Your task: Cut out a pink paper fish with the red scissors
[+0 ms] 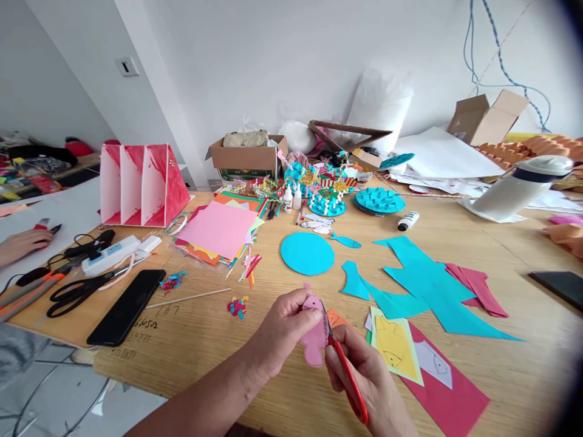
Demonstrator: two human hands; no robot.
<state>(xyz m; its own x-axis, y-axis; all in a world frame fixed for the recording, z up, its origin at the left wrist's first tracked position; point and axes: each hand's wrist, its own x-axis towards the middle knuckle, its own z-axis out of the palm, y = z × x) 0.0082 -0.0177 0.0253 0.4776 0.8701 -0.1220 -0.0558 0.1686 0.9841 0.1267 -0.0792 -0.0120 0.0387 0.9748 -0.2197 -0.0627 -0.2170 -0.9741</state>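
Between the thumb and fingers of my left hand [286, 331] is a pink paper fish [314, 334] with a drawn eye and outline. My right hand [364, 376] grips red-handled scissors [348, 379], whose blades lie along the fish's right edge. An orange paper piece [337, 318] shows partly behind the blades and my right hand. Right of that hand lies a yellow paper [394, 346] with a drawn fish, on a red sheet [460, 394] beside a pale paper fish drawing [435, 364]. A blue paper circle [307, 253] and a small blue fish [346, 241] are farther back.
Blue paper offcuts [423, 279] spread to the right. Stacked coloured paper [218, 230], a black phone [127, 308] and black scissors [82, 290] lie left. Decorated blue plates [378, 200] and glue bottles [288, 199] stand behind. At far left, another person's hand [22, 246] holds a red tool.
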